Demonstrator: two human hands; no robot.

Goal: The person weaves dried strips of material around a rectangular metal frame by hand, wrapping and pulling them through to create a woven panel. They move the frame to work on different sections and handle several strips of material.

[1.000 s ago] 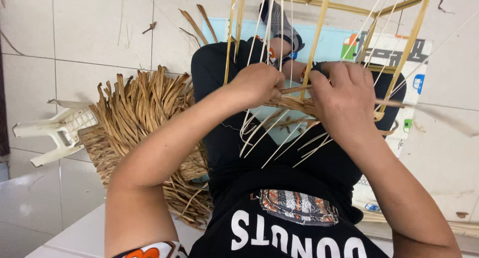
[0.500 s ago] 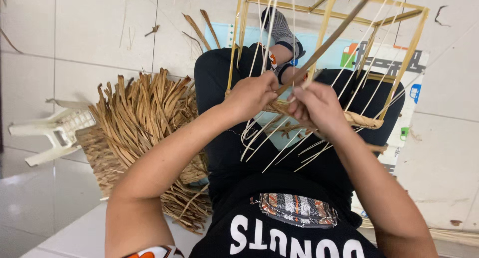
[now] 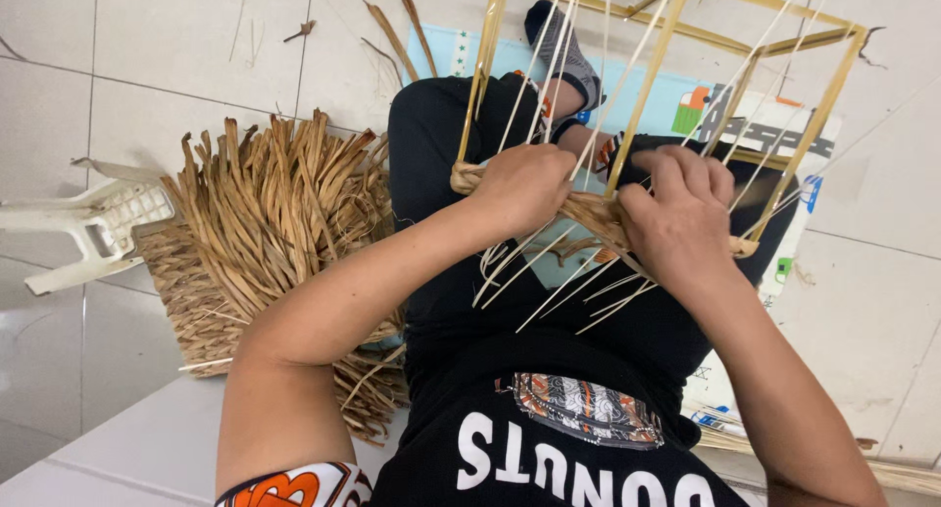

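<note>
Straw-coloured weave (image 3: 598, 213) runs as a braided band along the near lower rail of the frame (image 3: 642, 100), a yellow open box of thin rods that rests on the person's lap. Pale strands (image 3: 549, 71) run up through the frame, and their loose ends fan out below the band over the black trousers.

The left hand (image 3: 520, 189) closes around the band near the frame's left corner post, fingers curled over the fibre. The right hand (image 3: 681, 213) grips the band farther along, fingers folded down over it and the rail, knuckles up.

Compared with half a second ago, the hands sit a little farther apart, and the long strand that slanted up from between them toward the frame's top is no longer raised. A second ago the hands pressed close together at the middle of the rail. Judging by this, one pass of the weave has been pulled snug and the band is being held tight along the rail.

Beside the left arm lies a bundle (image 3: 274, 223) of dry flat fibre on the tiled floor (image 3: 167, 47), with an overturned white plastic stool (image 3: 88, 223) just beyond it.
</note>
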